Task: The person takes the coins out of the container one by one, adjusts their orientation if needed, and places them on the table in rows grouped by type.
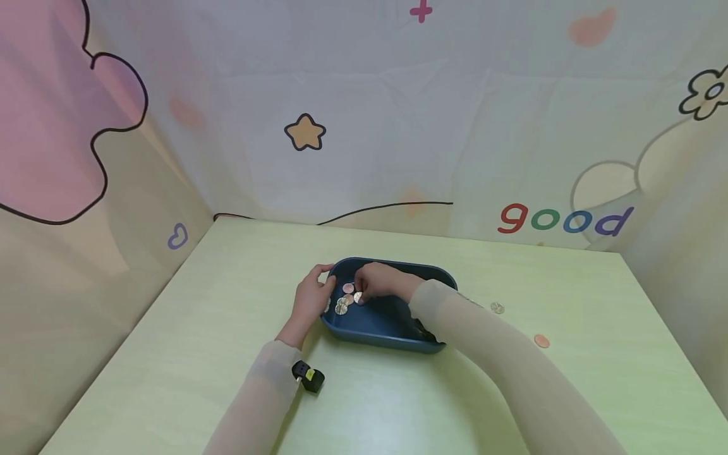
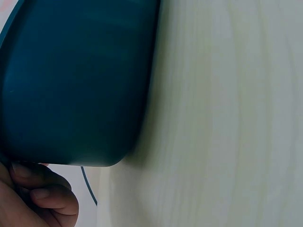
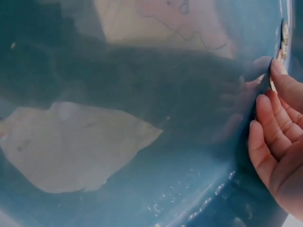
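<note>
A dark blue oblong tray (image 1: 375, 341) stands on the table. At its left end, my left hand (image 1: 311, 296) grips the rim, and in the left wrist view its curled fingers (image 2: 52, 194) lie against the tray's outer wall (image 2: 75, 94). Inside the tray my right hand (image 1: 378, 280) pinches a silver coin (image 1: 358, 297) between thumb and fingers; the right wrist view has this coin (image 3: 272, 86) nearly edge-on. Several silver and copper coins, among them a silver coin (image 1: 341, 307) and a copper coin (image 1: 348, 288), lie at the tray's left end. My right forearm hides part of the tray's right side.
Right of the tray, a silver coin (image 1: 497, 308) and a copper coin (image 1: 541, 341) lie on the pale wooden table (image 1: 364, 404). A printed cloth backdrop (image 1: 364, 126) rises behind and at both sides. A small black device (image 1: 308, 376) is worn at my left wrist.
</note>
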The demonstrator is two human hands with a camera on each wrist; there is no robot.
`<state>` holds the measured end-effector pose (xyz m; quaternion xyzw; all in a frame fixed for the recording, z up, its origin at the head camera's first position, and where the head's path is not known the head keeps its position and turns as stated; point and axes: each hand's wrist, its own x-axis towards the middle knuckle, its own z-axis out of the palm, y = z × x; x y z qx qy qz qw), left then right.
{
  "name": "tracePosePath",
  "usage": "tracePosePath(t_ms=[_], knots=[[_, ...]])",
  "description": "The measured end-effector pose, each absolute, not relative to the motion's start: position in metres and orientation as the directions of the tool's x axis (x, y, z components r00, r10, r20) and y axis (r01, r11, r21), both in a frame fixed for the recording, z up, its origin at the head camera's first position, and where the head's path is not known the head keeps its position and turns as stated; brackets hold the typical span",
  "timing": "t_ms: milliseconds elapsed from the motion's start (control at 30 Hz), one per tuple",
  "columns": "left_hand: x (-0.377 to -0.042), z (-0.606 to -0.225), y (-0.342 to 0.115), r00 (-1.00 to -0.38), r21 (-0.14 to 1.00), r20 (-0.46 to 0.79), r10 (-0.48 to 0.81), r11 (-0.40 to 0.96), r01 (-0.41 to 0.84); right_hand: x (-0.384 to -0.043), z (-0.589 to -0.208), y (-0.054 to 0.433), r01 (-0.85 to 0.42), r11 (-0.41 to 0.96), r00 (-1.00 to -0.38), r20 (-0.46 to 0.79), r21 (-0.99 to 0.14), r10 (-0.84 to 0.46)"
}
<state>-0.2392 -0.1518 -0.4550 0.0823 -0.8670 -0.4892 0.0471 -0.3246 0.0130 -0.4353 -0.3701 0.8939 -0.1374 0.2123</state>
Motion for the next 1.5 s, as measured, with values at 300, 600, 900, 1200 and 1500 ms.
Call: tracePosePath(t_ms=[300,600,900,1200,1500], knots=[[-0.241,-0.455,-0.151,-0.983,0.849,0.028,-0.181,0.523,-0.072,-0.326,-0.422,0.019,-0.563,0.664,-0.598,-0.313,-0.492,-0.738],[-0.241,-0.456,-0.15,-0.981,0.847,0.013,-0.192,0.524,-0.091,-0.326,-0.399,0.025,-0.557,0.64,-0.582,-0.301,-0.53,-0.755],[-0.24,-0.457,-0.149,-0.983,0.85,0.003,-0.184,0.519,-0.095,-0.317,-0.367,0.047,-0.512,0.622,-0.624,-0.241,-0.593,-0.743],[-0.24,-0.458,-0.147,-0.986,0.852,0.006,-0.167,0.517,-0.083,-0.303,-0.345,0.084,-0.499,0.632,-0.675,-0.192,-0.593,-0.713],[-0.238,-0.454,-0.147,-0.981,0.831,0.004,-0.194,0.547,-0.105,-0.294,-0.339,0.134,-0.445,0.658,-0.748,-0.151,-0.607,-0.646]])
